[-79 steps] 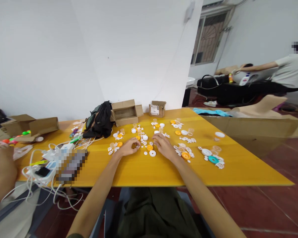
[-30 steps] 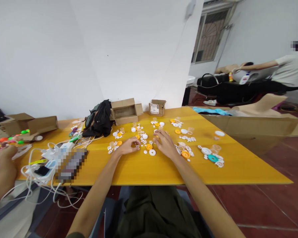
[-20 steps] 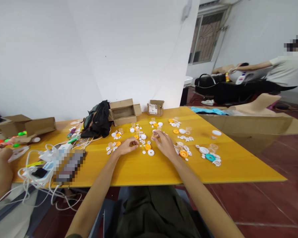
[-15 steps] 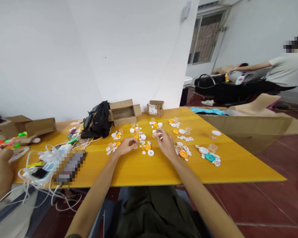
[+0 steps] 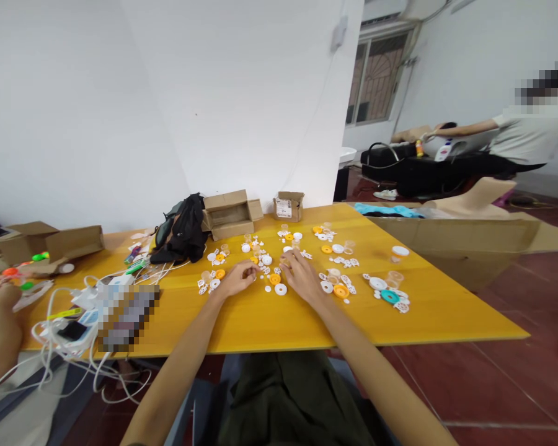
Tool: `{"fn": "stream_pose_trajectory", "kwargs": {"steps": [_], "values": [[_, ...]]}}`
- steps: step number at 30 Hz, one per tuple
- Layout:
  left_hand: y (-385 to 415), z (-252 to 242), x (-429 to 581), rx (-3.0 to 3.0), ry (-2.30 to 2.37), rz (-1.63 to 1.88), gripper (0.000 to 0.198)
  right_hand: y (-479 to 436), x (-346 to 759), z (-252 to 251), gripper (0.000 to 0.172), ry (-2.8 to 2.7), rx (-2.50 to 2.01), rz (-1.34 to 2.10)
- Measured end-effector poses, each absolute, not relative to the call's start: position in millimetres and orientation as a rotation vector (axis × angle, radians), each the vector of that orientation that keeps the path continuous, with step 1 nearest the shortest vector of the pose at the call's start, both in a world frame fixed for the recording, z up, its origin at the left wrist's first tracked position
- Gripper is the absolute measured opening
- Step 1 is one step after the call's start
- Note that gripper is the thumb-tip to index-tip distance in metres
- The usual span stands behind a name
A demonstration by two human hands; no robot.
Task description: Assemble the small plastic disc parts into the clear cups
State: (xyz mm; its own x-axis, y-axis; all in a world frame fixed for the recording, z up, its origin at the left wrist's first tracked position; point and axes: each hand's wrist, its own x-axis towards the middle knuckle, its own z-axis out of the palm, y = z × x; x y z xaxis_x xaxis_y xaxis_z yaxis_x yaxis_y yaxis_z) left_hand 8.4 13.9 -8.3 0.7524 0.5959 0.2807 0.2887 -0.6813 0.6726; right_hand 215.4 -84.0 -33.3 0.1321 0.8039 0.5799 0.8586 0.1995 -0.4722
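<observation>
Fingers (image 5: 247,265) of the left hand (image 5: 235,280) curl inward over the desk (image 5: 265,325), bent into a loose loop; whether their tips pinch something small I cannot tell. Those of the right hand (image 5: 301,277) are bent and slightly parted, reaching forward and inward, with a pale bit (image 5: 285,262) at their tips too small to make out, so I cannot say whether it is gripped. Between the two sets of fingers, an orange wheel (image 5: 274,279), a white ring (image 5: 281,289) and a small white disc (image 5: 268,289) lie flat. Just beyond the left fingers are a white lid (image 5: 266,260) and a clear cup (image 5: 256,250); just beyond the right ones is a second clear cup (image 5: 296,245). Near the right fingers, on their right, an orange ring (image 5: 341,291) lies among white cutout plates (image 5: 347,282); well apart on that side, a teal ring (image 5: 390,297) lies beside a white dish (image 5: 378,284), with a lidded cup (image 5: 400,253) upright beyond it. Left of the left fingers, near them, is an orange disc (image 5: 220,274). Well beyond them, a black bag (image 5: 186,232) slumps against an open cardboard box (image 5: 227,217). Far to their left, white cables (image 5: 51,334) tangle, and past these another person's hand (image 5: 0,300) is near coloured balls (image 5: 10,272).
</observation>
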Motion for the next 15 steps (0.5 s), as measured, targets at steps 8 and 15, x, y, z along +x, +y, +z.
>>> {"fn": "stream_pose_trajectory", "kwargs": {"steps": [8, 15], "values": [[11.5, -9.2, 7.9, 2.445, 0.609, 0.644, 0.029, -90.6, 208.4, -31.0, 0.008, -1.915, -1.468, -0.036], [9.0, -15.0, 11.3, 2.605, 0.562, 0.611, 0.038, -86.3, 212.8, -36.2, 0.005, -1.836, -1.484, 0.045]]}}
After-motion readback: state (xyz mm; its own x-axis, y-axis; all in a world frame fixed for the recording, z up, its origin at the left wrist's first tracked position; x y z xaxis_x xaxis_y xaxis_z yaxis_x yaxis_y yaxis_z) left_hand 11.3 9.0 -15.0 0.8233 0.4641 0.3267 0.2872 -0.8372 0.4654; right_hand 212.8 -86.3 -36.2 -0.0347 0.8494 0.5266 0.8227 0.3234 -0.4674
